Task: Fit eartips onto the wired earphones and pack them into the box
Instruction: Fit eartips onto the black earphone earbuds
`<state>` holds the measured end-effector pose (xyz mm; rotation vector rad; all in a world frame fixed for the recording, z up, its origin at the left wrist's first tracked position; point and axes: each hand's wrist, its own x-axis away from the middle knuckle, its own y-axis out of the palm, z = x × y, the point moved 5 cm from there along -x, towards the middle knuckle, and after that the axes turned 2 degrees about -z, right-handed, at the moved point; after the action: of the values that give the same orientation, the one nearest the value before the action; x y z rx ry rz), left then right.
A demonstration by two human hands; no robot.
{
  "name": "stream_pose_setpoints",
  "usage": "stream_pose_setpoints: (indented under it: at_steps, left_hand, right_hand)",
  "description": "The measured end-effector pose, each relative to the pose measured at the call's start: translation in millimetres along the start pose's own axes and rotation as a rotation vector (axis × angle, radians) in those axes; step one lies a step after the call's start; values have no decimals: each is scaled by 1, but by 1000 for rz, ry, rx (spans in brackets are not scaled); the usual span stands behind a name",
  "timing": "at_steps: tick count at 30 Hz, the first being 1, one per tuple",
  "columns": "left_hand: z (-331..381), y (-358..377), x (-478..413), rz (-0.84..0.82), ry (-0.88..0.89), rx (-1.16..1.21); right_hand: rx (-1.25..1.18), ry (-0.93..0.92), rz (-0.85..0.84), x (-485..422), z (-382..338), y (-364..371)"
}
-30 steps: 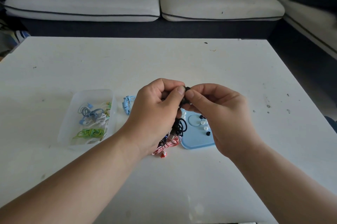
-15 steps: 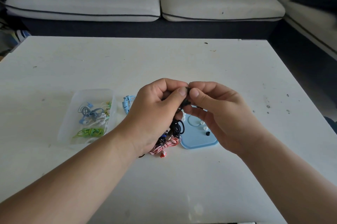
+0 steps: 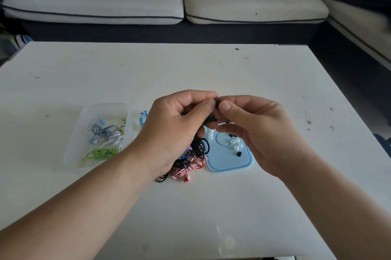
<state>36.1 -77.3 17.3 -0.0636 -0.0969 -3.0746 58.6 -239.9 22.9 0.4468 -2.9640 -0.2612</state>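
Black earphones (image 3: 198, 147) are up in the air over the middle of the white table (image 3: 190, 69), held between both hands. The left hand (image 3: 175, 132) has its fingers curled, and its thumb and forefinger pinch the small dark earbud end. The right hand (image 3: 260, 130) pinches the same end from the other side with thumb and forefinger, so the two thumbs almost meet. Whether the small piece between them is an eartip or the bud itself, I cannot tell. The thin, glossy black cable hangs down in loose loops under the left palm.

Under the hands lies a flat light-blue lid (image 3: 230, 162) with rounded corners and a round pressed ring. On it are several small white eartips (image 3: 234, 143), ring-shaped and half transparent, and one black eartip (image 3: 239, 154). Just left of the lid rest red-and-white striped earphones (image 3: 195, 165) in a bundle, with a black cable lying on them.

Further left stands the clear plastic box (image 3: 101, 109), rectangular with soft corners. It holds coiled blue earphones (image 3: 103, 130) and green earphones (image 3: 101, 153). A light-blue coil (image 3: 144, 117) lies just beside the box.
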Motion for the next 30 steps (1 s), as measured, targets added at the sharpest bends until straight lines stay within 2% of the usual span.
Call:
stream_pose_setpoints:
  at_steps: [9, 19, 23, 30]
  left_hand:
    - [-2, 2, 4, 1, -18, -4]
    - [-4, 3, 4, 48, -51, -48]
    - [-4, 3, 7, 109, -63, -72]
    - [-2, 7, 9, 97, -67, -85]
  right_hand:
    - [-74, 97, -37, 1, 5, -2]
    - [159, 107, 193, 6, 8, -9]
    - [208, 99, 57, 16, 4, 4]
    - [414, -7, 128, 12, 3, -3]
